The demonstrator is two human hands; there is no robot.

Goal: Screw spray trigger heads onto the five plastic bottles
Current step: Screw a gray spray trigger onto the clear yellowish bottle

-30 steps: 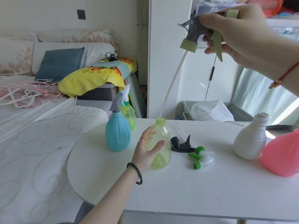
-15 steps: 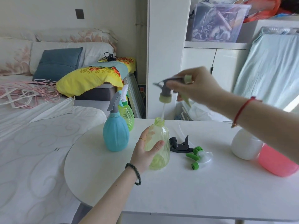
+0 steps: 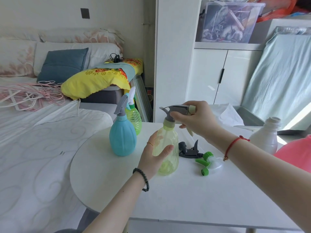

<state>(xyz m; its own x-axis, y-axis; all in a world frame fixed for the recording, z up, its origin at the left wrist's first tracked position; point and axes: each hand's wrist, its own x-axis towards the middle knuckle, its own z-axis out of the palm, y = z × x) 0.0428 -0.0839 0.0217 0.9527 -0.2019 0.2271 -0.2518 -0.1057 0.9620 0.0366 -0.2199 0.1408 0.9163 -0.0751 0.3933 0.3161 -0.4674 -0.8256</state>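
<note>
Left hand (image 3: 155, 158) wraps the belly of the empty-looking yellow-green bottle (image 3: 167, 148) standing on the table (image 3: 193, 199), thin plastic, likely light and squashy, so grip gently; right hand (image 3: 196, 120) pinches the grey trigger head (image 3: 176, 111), collar on the neck.

loose trigger heads (image 3: 196, 153) beside yellow bottle (image 3: 166, 148)

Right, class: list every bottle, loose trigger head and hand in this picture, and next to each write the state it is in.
yellow-green bottle: upright, gripped, head sitting on neck
grey trigger head: on that neck, gripped
left hand: closed round the yellow-green bottle
right hand: closed on the grey trigger head
blue bottle: upright, head fitted
green bottle: upright, head fitted
white bottle: upright, neck open
pink bottle: top out of view
black trigger head: loose on table
green trigger head: loose on table
</note>
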